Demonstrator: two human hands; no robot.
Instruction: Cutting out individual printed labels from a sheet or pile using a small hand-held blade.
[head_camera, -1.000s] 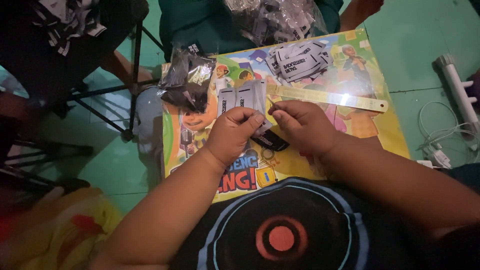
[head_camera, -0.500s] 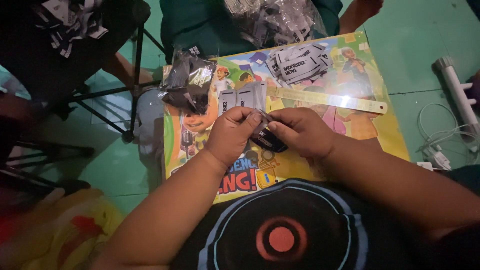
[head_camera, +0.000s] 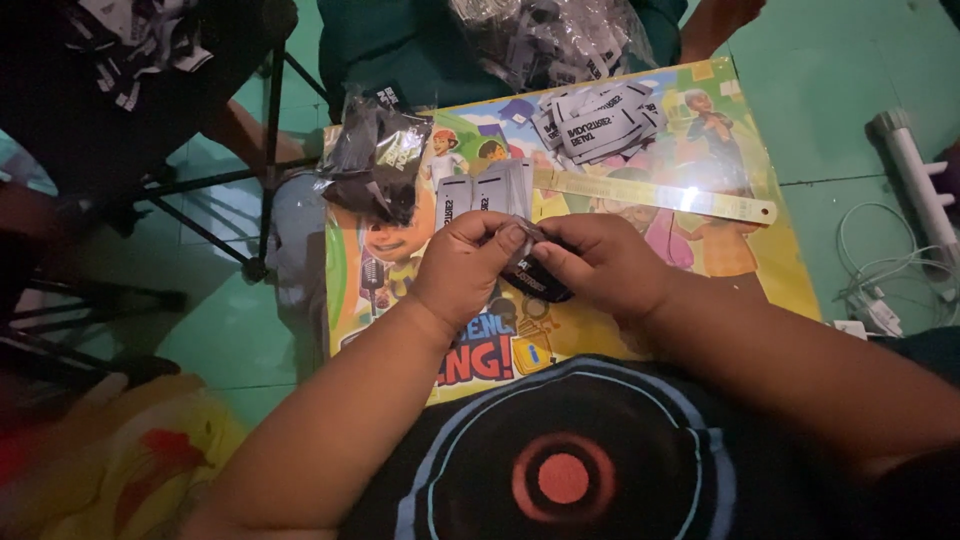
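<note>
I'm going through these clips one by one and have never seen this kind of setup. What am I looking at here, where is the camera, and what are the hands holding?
There is no machine here: a person works with two bare hands, filmed by a camera worn on their head, looking down.

The left hand and right hand meet over a colourful cartoon board that serves as a work surface. Together they pinch a small dark item, apparently in a clear wrapper.

On the board lie two grey labels side by side, a pile of similar grey labels, a long pale ruler and a clear bag of dark pieces. Another plastic bag sits beyond the board, and white cables lie on the green floor.
</note>
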